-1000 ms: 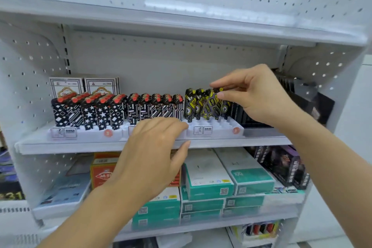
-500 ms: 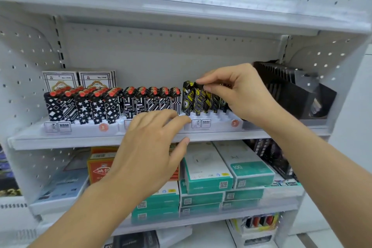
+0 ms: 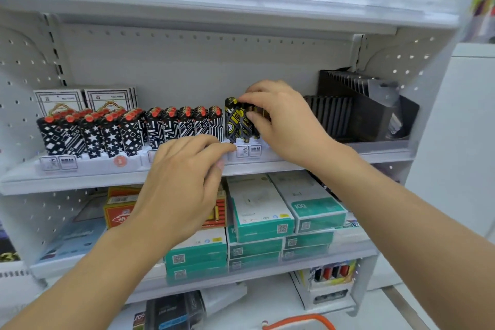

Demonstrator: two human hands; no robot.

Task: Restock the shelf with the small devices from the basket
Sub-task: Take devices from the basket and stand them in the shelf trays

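Shelving (image 3: 187, 177) of white metal fills the head view, its middle tier carrying white slotted display trays (image 3: 88, 165) along the front edge. Black-and-white patterned devices (image 3: 128, 131) with red tops stand upright in the trays at left and centre. Just right of them stands a short row of black-and-yellow devices (image 3: 235, 120), also upright in a tray. The right hand (image 3: 289, 120) reaches over this row, thumb and fingers curled and pinching the upper part of those devices. The left hand (image 3: 182, 185) hovers in front of the shelf edge with fingers loosely bent toward the tray front; whether the fingertips touch it cannot be told, and it holds nothing. Black slotted racks (image 3: 356, 107) sit at the shelf's right end. Green-and-white boxes (image 3: 267, 217) are stacked on the tier below. An orange basket rim (image 3: 300, 320) shows at the bottom edge.
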